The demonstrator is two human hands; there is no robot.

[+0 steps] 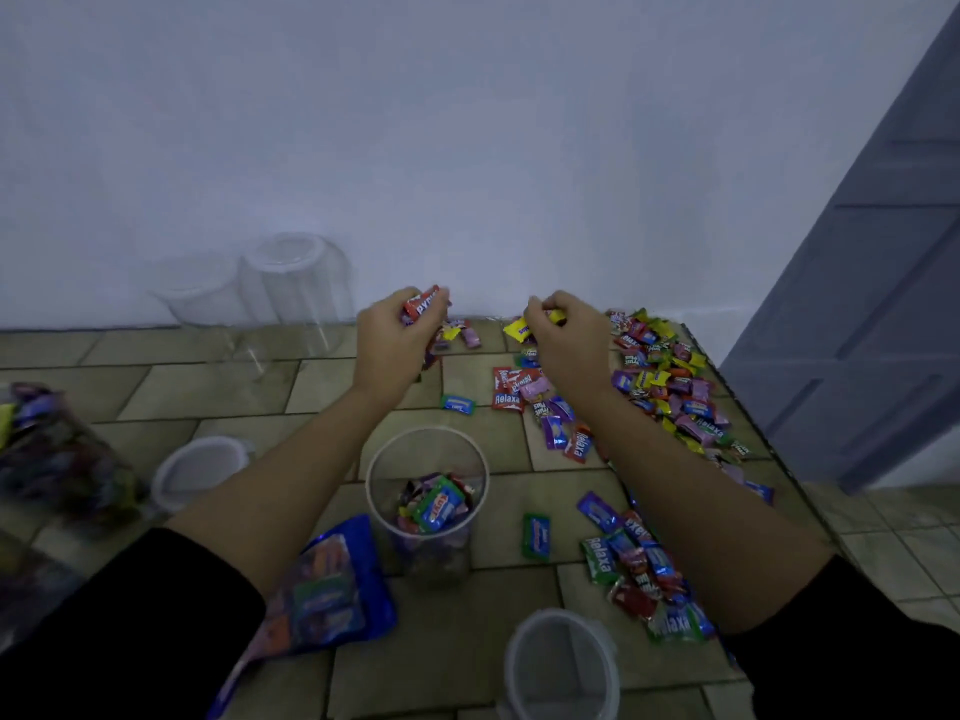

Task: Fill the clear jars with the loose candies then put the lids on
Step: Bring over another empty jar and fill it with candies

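Note:
A clear jar [382, 504] stands open in front of me, partly filled with wrapped candies. Beyond it my left hand [389, 345] grips a bunch of candies, a red wrapper sticking out at the top. My right hand [569, 340] grips yellow candies just above the table. Loose candies [670, 387] lie scattered along the right side, and a second heap [639, 569] lies near my right forearm. Two empty clear jars [298, 288] stand at the back left by the wall. White lids lie at the left [200, 472] and at the front [563, 667].
The table [218, 387] has a tile pattern and ends at the right edge beside a grey door [878, 304]. A blue candy bag [322, 600] lies under my left forearm. A filled jar [57, 454] sits at the far left. The wall is close behind.

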